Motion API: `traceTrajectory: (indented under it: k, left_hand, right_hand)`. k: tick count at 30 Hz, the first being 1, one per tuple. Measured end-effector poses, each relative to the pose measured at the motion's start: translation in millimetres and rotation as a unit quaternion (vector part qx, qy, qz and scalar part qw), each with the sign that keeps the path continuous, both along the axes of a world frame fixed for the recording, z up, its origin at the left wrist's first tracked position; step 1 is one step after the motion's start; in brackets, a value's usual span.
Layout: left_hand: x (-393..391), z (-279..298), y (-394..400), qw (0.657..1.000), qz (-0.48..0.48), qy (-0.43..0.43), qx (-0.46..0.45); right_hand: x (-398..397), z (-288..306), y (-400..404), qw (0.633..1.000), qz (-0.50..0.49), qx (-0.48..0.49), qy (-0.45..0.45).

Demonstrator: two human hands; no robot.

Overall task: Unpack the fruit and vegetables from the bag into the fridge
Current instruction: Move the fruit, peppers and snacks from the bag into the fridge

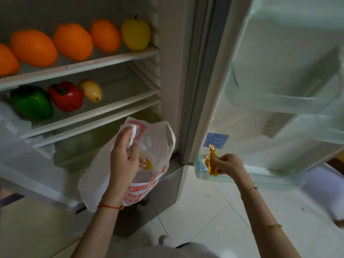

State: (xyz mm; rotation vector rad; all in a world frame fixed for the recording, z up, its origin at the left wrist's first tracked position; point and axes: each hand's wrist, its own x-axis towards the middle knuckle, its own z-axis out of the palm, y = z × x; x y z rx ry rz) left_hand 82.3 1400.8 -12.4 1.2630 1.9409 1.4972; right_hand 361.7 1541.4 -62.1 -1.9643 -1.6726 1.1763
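Top shelf (111, 59): orange fruits (73, 41) in a row, yellow apple (135, 34) at the right end.
Middle shelf (104, 110): green pepper (32, 103), red pepper (65, 96), potato (90, 90).
Left hand (123, 161): grip closed on white bag (158, 144), held before the fridge; something yellow shows inside.
Right hand (229, 164): grip pinched shut on gold-wrapped packets (212, 162) over the lowest door bin (279, 176).
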Motion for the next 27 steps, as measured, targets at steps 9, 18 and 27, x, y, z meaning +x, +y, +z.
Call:
traceTrajectory:
  k: [9, 18, 27]
  left_hand:
    - [4, -2, -7, 1.0, 0.002, -0.002, -0.001]
    - [-1, -2, -13, 1.0, 0.007, -0.014, -0.001]
    - [-10, -1, -19, 1.0, 0.014, -0.019, 0.005]
  right_hand:
    - [-17, -42, 30, 0.993, 0.021, -0.034, -0.109]
    - [-41, -56, 28, 0.976, 0.077, -0.049, -0.198]
    - [-36, -38, 28, 0.969, 0.072, 0.063, -0.23]
